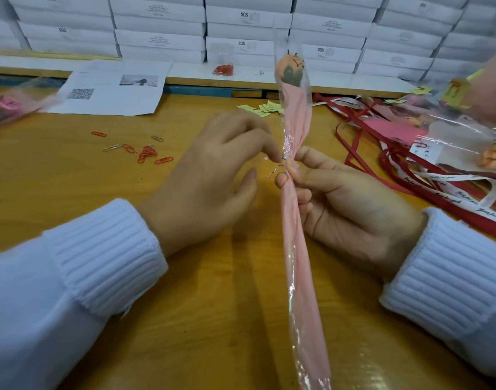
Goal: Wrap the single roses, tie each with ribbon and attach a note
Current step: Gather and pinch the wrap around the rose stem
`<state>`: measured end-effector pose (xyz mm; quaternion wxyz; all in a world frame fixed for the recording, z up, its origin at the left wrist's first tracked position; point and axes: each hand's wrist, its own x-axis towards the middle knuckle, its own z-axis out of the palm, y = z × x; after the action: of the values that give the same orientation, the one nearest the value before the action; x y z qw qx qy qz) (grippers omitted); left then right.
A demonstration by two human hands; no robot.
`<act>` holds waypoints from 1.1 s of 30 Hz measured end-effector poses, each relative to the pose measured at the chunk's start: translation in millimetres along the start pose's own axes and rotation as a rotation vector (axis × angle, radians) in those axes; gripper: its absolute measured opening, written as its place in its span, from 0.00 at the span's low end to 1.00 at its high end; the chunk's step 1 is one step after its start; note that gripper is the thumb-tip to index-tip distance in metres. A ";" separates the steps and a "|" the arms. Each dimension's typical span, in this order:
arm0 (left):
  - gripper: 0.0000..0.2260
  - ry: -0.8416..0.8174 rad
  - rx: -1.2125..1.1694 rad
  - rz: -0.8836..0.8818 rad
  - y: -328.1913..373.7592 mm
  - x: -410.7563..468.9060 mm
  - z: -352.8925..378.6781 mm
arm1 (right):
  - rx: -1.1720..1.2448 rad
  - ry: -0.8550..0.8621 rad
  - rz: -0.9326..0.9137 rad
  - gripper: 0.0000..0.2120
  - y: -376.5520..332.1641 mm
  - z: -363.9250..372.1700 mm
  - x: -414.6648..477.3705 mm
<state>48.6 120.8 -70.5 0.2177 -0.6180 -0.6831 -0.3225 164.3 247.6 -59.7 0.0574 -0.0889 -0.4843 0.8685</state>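
Observation:
A single rose in a pink and clear plastic sleeve stands upright over the wooden table, its orange bud near the top. My right hand grips the sleeve at its gathered middle. My left hand pinches a thin silver wire tie against the sleeve at that same spot. Loose ends of the wire stick out to the left. Red and white ribbons lie tangled at the right. Small yellow notes lie behind the rose.
Red and silver paper clips are scattered at the left. A printed sheet lies at the back left. More wrapped roses lie at the right, another at the far left. White boxes are stacked behind. Another person's hand shows at the right.

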 end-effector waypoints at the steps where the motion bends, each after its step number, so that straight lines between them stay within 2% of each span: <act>1: 0.08 -0.014 0.024 0.013 0.1 0.0 0.2 | 0.007 -0.006 0.007 0.16 0.0 0.2 -0.3; 7: 0.07 0.048 0.152 0.112 -0.8 -0.1 -2.8 | 0.014 -0.046 0.050 0.11 0.1 1.6 -2.4; 15: 0.07 0.118 0.264 0.182 2.2 0.6 -4.3 | 0.033 -0.059 0.084 0.16 -0.2 3.3 -2.4; 29: 0.09 0.077 0.295 0.148 6.0 1.9 -3.7 | 0.081 -0.055 0.103 0.16 -2.0 2.5 -3.3; 33: 0.09 0.060 0.242 0.114 5.7 1.7 -1.5 | 0.092 -0.065 0.105 0.17 -1.7 1.4 -3.0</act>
<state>53.8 121.0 -67.3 0.3289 -0.6152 -0.6739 -0.2433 167.0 246.7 -57.2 -0.0001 -0.0832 -0.4402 0.8941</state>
